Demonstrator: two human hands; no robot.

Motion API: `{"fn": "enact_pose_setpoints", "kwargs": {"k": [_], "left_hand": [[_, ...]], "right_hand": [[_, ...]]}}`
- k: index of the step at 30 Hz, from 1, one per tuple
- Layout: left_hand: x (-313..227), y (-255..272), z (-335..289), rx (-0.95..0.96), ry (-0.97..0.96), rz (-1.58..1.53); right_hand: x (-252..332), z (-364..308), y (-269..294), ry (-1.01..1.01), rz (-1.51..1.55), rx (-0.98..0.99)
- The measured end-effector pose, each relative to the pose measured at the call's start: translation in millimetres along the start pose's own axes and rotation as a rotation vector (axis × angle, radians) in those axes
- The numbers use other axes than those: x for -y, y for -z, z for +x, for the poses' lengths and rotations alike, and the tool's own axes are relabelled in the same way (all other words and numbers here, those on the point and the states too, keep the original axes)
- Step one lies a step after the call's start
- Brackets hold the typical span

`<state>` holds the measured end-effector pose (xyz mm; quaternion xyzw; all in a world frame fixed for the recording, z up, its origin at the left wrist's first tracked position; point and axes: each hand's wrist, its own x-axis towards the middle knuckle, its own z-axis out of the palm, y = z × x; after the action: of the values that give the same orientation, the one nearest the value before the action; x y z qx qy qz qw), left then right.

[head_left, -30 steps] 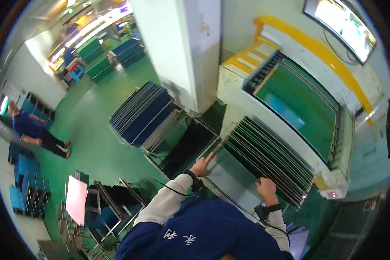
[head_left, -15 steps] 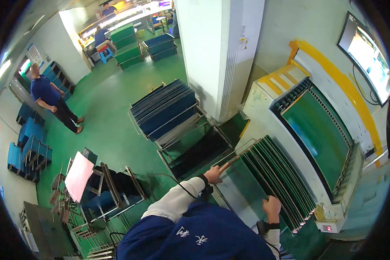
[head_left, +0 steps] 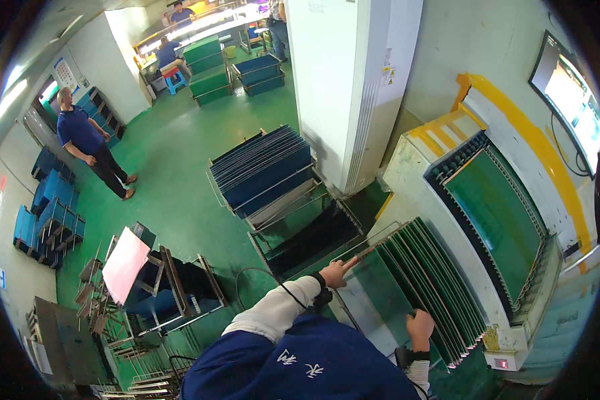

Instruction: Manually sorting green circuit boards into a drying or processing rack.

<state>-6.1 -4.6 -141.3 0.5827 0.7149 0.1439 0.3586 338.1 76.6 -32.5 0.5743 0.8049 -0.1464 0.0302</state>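
Note:
My left hand (head_left: 336, 272) grips the upper left edge of a thin green panel (head_left: 380, 283), the nearest one in a row of several green panels (head_left: 440, 287) standing on edge in a rack. My right hand (head_left: 420, 327) holds the lower edge of the same panel. The panel leans slightly toward me. My blue top and white left sleeve fill the lower middle of the view.
A machine with a green bed and yellow trim (head_left: 497, 207) stands right of the rack. A cart of blue panels (head_left: 263, 170) and an empty wire cart (head_left: 310, 237) stand ahead. A white pillar (head_left: 353, 87) rises behind. A person in blue (head_left: 87, 143) stands far left.
My head has turned left and up, bringing more of the green floor and the standing person into view. Both hands have stayed on the green panel.

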Motion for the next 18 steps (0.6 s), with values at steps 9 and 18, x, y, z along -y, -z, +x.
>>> {"fn": "enact_pose_setpoints", "kwargs": {"k": [9,18], "left_hand": [[-2.2,-0.2,-1.4,-0.011,0.003,0.025],[-2.1,0.3,-1.7,-0.006,0.001,0.006]], "right_hand": [[1.8,1.2,1.3,-0.025,-0.027,0.032],[5.7,-1.1,5.7,-0.039,0.009,0.035]]}}
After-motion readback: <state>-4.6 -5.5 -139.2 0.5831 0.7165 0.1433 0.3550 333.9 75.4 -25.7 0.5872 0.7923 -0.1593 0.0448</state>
